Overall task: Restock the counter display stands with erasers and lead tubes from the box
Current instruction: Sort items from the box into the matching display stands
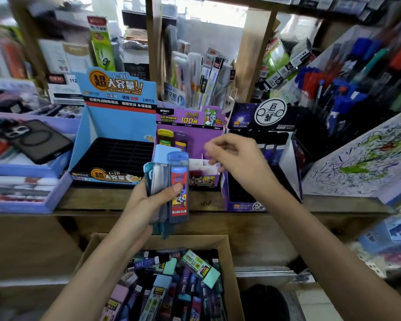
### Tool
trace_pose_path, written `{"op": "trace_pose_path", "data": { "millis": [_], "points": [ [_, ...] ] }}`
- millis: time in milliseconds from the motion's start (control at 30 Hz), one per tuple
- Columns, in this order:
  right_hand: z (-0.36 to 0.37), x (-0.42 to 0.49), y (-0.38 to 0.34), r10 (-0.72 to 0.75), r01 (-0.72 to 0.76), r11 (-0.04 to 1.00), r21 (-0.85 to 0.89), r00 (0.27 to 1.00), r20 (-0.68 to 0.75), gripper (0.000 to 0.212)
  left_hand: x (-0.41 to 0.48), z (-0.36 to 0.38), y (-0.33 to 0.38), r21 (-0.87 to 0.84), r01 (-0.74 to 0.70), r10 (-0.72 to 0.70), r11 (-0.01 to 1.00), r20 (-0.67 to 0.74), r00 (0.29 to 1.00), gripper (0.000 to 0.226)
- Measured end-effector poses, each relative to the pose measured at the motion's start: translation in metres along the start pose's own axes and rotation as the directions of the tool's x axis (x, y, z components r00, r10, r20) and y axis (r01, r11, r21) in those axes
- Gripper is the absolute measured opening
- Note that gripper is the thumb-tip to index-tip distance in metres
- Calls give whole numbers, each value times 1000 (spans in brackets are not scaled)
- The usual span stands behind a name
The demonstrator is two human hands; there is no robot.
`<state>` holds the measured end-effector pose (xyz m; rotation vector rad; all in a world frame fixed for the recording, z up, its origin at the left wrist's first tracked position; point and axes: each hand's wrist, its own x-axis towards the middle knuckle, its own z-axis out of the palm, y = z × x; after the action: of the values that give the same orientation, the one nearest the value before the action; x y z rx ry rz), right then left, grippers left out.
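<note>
My left hand [146, 200] grips a bunch of flat lead tubes [171, 188], blue and teal, held upright just in front of the purple display stand [190, 126]. That stand holds a yellow tube [165, 137] and a purple tube [180, 140] at its back left; white dividers show at its front. My right hand [236, 163] hovers over the stand's right side with fingers loosely curled and nothing visible in them. Below, the cardboard box [229, 258] is full of mixed lead tubes and erasers.
A blue display stand [116, 126] with empty black slots stands to the left, a dark purple stand [262, 126] to the right. A phone [39, 140] lies on trays at the left. Pens fill racks at the right. All stands sit on a wooden counter [206, 202].
</note>
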<state>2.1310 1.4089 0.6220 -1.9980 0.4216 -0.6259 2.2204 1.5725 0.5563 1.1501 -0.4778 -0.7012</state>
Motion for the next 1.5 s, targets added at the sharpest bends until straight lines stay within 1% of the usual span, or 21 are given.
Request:
{"op": "trace_pose_path", "data": {
  "millis": [67, 167, 267, 367, 467, 567, 667, 833, 933, 1000, 1067, 1100, 1133, 1200, 1233, 1267, 1300, 1333, 1400, 1467, 1500],
  "points": [
    [20, -1, -5, 90, -103, 993, 65, 980, 176, 7, -1, -2, 2, 2, -2, 2, 1000, 6, 1000, 43],
    [41, -2, -3, 152, -208, 960, 189, 950, 271, 6, -3, -9, 4, -9, -8, 8, 1000, 8, 1000, 34],
    [34, 6, -1, 178, -239, 928, 285, 958, 224, 8, -5, -22, 7, -36, -10, 9, 999, -26, 1000, 31],
    [12, 25, -2, 146, -144, 942, 303, 989, 16, 11, -5, -35, 12, -34, -4, 1, 999, -74, 997, 29],
    [-5, 46, -2, 36, -7, 988, 153, 982, -184, 12, -5, -44, 15, -35, 9, -12, 999, -90, 996, 28],
    [-5, 62, 3, -49, 40, 998, -47, 973, -224, 20, -6, -51, 16, -4, 28, -28, 1000, -71, 997, 43],
    [5, 72, 12, -57, 33, 992, -118, 976, -210, 22, -7, -55, 15, -5, 46, -46, 999, -64, 997, 50],
    [17, 76, 26, 22, -38, 970, -242, 998, -66, 13, -10, -58, 14, -28, 59, -60, 998, -30, 998, 44],
    [21, 75, 30, 50, -54, 917, -396, 999, -21, 9, -10, -58, 13, -68, 94, -97, 993, -39, 995, 36],
    [22, 75, 28, 70, -68, 881, -468, 997, -13, 5, -9, -57, 13, -94, 90, -90, 991, 8, 996, 28],
    [22, 71, 22, 75, -82, 842, -533, 997, -35, 18, -8, -55, 11, -129, 88, -83, 988, 41, 996, 21],
    [22, 67, 19, 35, -66, 822, -565, 997, -66, 24, -7, -56, 10, -126, 82, -77, 989, 45, 996, 20],
    [22, 61, 15, -56, -21, 799, -601, 993, -109, 27, -6, -56, 8, -111, 74, -69, 991, 44, 997, 21],
    [31, 42, 4, -290, 109, 750, -652, 940, -177, 22, -4, -58, 5, -53, 51, -49, 997, 37, 998, 26],
    [39, 32, 0, -346, 160, 759, -632, 921, -182, 18, -2, -57, 3, -2, 38, -38, 999, 33, 999, 28],
    [47, 23, -4, -317, 180, 807, -562, 936, -156, 16, -1, -56, 1, 56, 26, -28, 998, 31, 999, 30],
    [57, 15, -8, -211, 149, 876, -460, 974, -87, 21, 0, -55, -1, 105, 15, -18, 994, 30, 999, 32],
    [66, 10, -12, -62, 64, 935, -348, 998, 19, 32, 1, -53, -2, 140, 6, -10, 990, 28, 1000, 33],
    [80, 7, -15, 171, -135, 976, -172, 961, 219, 54, 1, -51, -2, 238, -33, 23, 971, 44, 999, 41],
    [90, 10, -16, 264, -229, 963, -142, 912, 315, 69, -1, -49, -1, 364, -82, 63, 928, 65, 996, 49],
    [93, 11, -16, 282, -242, 958, -157, 899, 334, 70, -2, -48, -1, 411, -96, 77, 907, 61, 995, 50]
  ]
}}
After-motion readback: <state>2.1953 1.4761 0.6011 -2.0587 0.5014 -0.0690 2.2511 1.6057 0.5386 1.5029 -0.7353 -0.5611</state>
